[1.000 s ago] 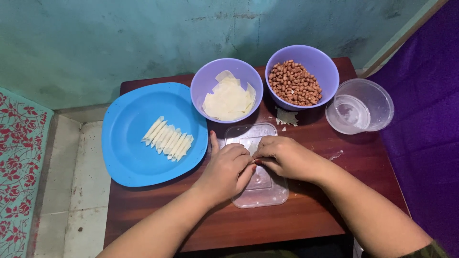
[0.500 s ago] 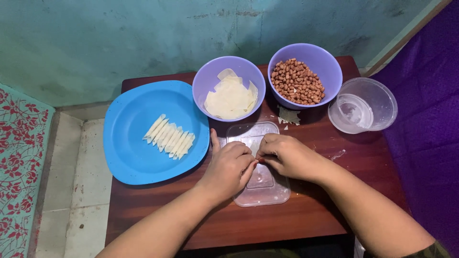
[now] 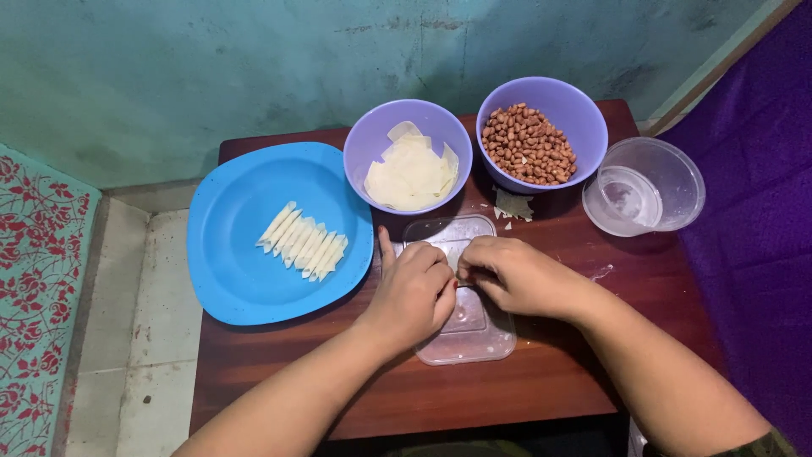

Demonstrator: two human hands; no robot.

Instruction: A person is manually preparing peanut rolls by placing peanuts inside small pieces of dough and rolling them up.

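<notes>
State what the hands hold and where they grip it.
Both hands, left hand and right hand, pinch something small over the clear lid; fingers hide it and the grip point.

1. The desk point(image 3: 541, 398) is dark red-brown wood.
2. On it lie a blue plate point(image 3: 228, 254), two purple bowls point(image 3: 364, 144), a clear round container point(image 3: 668, 169) and a clear flat lid point(image 3: 474, 330).

No labels, signs or screens show. The only packaging-like things are a clear rectangular plastic lid point(image 3: 474, 326) lying flat at lower centre of the frame, and a clear round plastic container point(image 3: 647, 186) at upper right, standing open just right of the bowl of peanuts point(image 3: 541, 135).
</notes>
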